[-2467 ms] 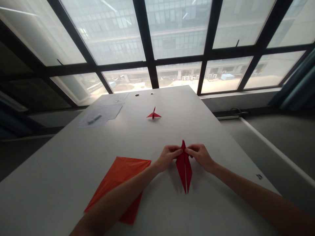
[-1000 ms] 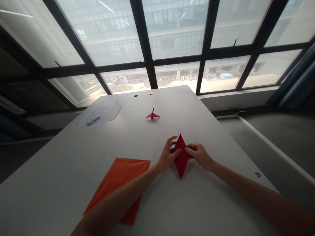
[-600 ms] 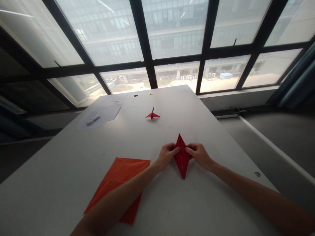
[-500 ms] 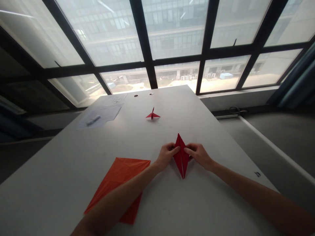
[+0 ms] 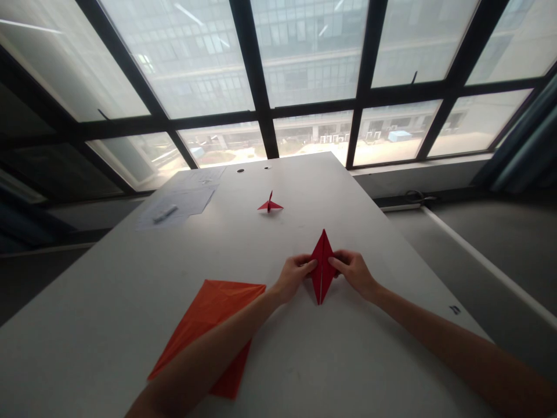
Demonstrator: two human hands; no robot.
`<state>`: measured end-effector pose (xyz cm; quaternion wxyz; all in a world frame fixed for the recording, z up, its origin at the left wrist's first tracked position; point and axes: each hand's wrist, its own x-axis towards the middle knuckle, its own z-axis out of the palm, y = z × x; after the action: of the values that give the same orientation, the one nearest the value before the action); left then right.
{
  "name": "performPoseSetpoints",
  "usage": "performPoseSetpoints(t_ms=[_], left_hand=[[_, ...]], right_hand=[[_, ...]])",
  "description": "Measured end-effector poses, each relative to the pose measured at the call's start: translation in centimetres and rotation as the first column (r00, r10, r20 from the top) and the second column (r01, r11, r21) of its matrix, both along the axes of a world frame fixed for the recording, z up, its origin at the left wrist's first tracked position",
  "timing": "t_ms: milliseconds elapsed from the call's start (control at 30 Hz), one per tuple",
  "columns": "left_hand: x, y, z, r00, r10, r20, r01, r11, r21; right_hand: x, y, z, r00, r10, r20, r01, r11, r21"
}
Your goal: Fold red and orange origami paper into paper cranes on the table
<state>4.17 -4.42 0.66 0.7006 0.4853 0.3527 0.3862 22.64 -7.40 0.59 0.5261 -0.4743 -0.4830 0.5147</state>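
A red folded paper (image 5: 322,255), shaped as a narrow diamond with a slit down its lower half, is held between my two hands just over the white table (image 5: 348,348). My left hand (image 5: 296,276) pinches its left corner, thumb on the front face. On the opposite corner my right hand (image 5: 354,271) has a like pinch, and its other fingers are partly hidden behind the paper. Farther off stands a small red origami crane (image 5: 270,205). Orange paper sheets (image 5: 209,307) lie under my left forearm, with a red part showing at their lower edge.
Thin white sheets (image 5: 187,200) lie at the table's far left, with a grey marker-like object (image 5: 165,213) on them. Two round holes are near the far edge. A small dark mark (image 5: 455,310) is by the right edge. Windows rise behind the table.
The red folded paper has tilted in my hands: its upper tip has moved right and up, its lower tip slightly left and up. My right hand has shifted slightly.
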Motion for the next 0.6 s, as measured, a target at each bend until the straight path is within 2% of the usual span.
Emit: performPoseSetpoints(t_ms=[133, 400, 500, 600], left_hand=[[-0.14, 0.05, -0.13, 1.000, 0.001, 0.012, -0.001, 1.000, -0.011], [-0.37, 0.51, -0.51, 0.994, -0.031, 0.109, 0.038, 0.998, -0.058], [-0.31, 0.54, -0.64, 0.998, 0.023, 0.053, -0.020, 0.998, -0.059], [-0.13, 0.40, -0.71, 0.992, 0.116, -0.051, -0.115, 0.993, 0.026]], right_hand=[[-0.12, -0.23, 0.24, 0.998, 0.067, -0.011, -0.067, 0.998, 0.001], [-0.10, -0.14, 0.18, 0.999, 0.039, 0.009, -0.038, 0.999, -0.029], [-0.14, -0.24, 0.31, 0.999, 0.038, 0.017, -0.038, 0.999, -0.030], [-0.15, -0.25, 0.23, 0.999, 0.043, 0.026, -0.042, 0.999, -0.030]])
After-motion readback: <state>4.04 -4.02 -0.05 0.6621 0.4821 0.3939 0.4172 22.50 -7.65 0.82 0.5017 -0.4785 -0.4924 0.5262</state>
